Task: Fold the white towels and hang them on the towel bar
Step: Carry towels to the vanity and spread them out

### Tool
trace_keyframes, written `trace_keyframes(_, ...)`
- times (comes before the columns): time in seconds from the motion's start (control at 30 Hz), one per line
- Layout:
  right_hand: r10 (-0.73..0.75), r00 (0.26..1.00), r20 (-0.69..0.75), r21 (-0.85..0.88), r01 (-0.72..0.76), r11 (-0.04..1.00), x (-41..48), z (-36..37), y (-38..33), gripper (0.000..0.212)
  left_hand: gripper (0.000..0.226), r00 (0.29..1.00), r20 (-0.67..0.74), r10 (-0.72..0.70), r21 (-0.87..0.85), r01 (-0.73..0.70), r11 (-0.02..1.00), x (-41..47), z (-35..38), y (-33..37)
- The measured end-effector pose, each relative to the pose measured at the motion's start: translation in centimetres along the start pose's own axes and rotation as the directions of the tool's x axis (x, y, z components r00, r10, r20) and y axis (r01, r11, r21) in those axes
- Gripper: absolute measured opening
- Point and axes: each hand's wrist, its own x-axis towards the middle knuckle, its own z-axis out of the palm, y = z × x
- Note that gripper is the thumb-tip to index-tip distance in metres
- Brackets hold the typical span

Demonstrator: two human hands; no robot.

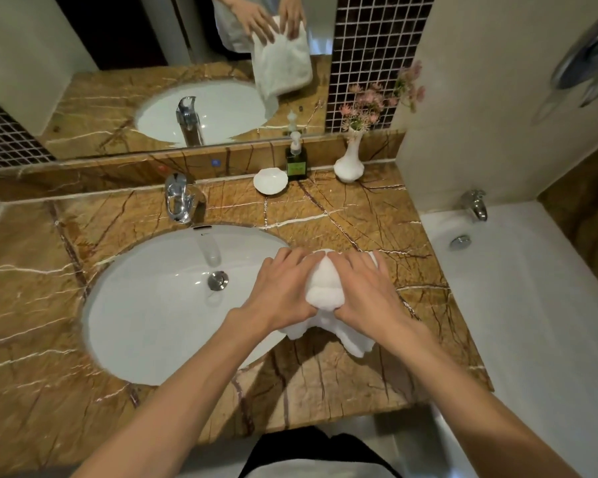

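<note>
Both hands hold one white towel [325, 286] between them: the left hand [283, 288] and right hand [366, 291] each close fingers on its bunched middle, corners hanging below the wrists. Folding seems barely begun; hanging remains, with no bar in view.

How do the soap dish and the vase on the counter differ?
The soap dish is low, wide and empty-looking; the vase is tall, narrow-necked and holds pink flowers. The dish sits left of the soap bottle, the vase right. Both are white, standing by the backsplash.
</note>
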Motion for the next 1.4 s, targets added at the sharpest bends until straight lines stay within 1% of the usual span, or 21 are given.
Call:
trace_keyframes(0.13, 0.036, 0.999, 0.000, 0.017, -0.036, 0.999, 0.9, -0.1, 0.8, 0.087, 0.090, 1.000, 0.005, 0.029, -0.013, -0.028, 1.000, 1.7, -0.1, -0.2)
trace_keyframes(0.33, 0.046, 0.999, -0.005, 0.007, -0.046, 0.999, 2.5, -0.3, 2.3, 0.089, 0.088, 0.999, 0.015, 0.049, -0.016, -0.048, 0.999, 3.8, -0.3, -0.1)
trace_keyframes(0.67, -0.038, 0.999, -0.038, 0.004, 0.038, 0.999, 4.7, -1.1, 5.1, 0.085, 0.089, 1.000, 0.003, -0.009, -0.009, 0.009, 1.000, 6.4, -0.5, 0.7)
trace_keyframes(0.87, -0.075, 0.996, -0.045, 0.026, 0.076, 0.997, 5.6, -0.6, 6.7, 0.086, 0.089, 0.999, -0.003, -0.050, 0.008, 0.050, 0.999, 7.6, -0.1, 1.2)
trace_keyframes(1.03, -0.096, 0.991, -0.090, 0.057, 0.101, 0.993, 6.2, -0.4, 7.6, 0.089, 0.090, 0.997, -0.010, -0.081, 0.023, 0.081, 0.996, 8.1, -0.1, 1.8)
trace_keyframes(1.27, -0.098, 0.989, -0.113, 0.019, 0.100, 0.995, 7.4, -0.8, 9.4, 0.087, 0.089, 0.999, -0.030, -0.033, 0.040, 0.035, 0.999, 10.2, -0.5, 2.2)
trace_keyframes(1.4, -0.083, 0.988, -0.133, 0.003, 0.084, 0.996, 8.1, -1.6, 10.8, 0.084, 0.088, 0.998, -0.053, 0.025, 0.040, -0.023, 0.999, 12.1, -1.0, 2.5)
